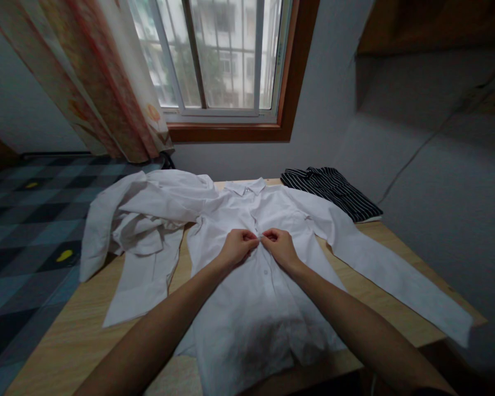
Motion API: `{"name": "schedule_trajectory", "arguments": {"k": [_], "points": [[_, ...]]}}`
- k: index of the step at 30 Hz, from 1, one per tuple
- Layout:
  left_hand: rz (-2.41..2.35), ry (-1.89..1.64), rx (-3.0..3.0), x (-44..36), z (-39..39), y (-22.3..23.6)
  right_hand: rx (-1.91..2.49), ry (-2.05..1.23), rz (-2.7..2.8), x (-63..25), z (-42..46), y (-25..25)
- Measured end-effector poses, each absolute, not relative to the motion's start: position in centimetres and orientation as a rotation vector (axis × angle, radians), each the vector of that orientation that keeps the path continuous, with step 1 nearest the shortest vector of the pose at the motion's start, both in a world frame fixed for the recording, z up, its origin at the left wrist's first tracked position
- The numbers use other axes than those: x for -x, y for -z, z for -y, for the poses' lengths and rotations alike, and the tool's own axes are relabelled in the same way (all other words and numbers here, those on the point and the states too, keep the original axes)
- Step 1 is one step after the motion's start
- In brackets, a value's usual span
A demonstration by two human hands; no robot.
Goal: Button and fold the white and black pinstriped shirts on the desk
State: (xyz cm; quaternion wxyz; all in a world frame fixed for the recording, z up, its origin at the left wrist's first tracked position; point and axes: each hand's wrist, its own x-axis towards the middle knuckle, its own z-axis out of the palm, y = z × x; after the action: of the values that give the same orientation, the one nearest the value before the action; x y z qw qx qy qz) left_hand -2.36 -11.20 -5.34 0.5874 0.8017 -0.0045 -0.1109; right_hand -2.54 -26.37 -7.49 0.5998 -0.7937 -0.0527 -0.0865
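A white button-up shirt (231, 291) lies front side up on a wooden table, its collar toward the window and one sleeve stretched out to the right. My left hand (240, 245) pinches the shirt's front placket at mid-chest. Right beside it, my right hand (278, 246) pinches the other side of the same spot, fingertips nearly meeting. The button between the fingers is too small to make out. Lower on the placket, a small button (265, 272) shows.
Crumpled white garments (144, 220) are heaped at the left of the table (45, 335). A folded black striped garment (330, 190) lies at the back right. A checked bed (20, 231) adjoins on the left; a window (226, 60) and a curtain (94, 71) are behind.
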Motion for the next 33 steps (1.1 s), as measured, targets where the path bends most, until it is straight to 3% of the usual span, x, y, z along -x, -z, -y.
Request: {"name": "schedule_trajectory", "arguments": {"k": [33], "points": [[-0.092, 0.295, -1.811, 3.1, 11.7, 4.4, 1.545, -0.043, 0.011, 2.3, 26.4, 7.6]]}}
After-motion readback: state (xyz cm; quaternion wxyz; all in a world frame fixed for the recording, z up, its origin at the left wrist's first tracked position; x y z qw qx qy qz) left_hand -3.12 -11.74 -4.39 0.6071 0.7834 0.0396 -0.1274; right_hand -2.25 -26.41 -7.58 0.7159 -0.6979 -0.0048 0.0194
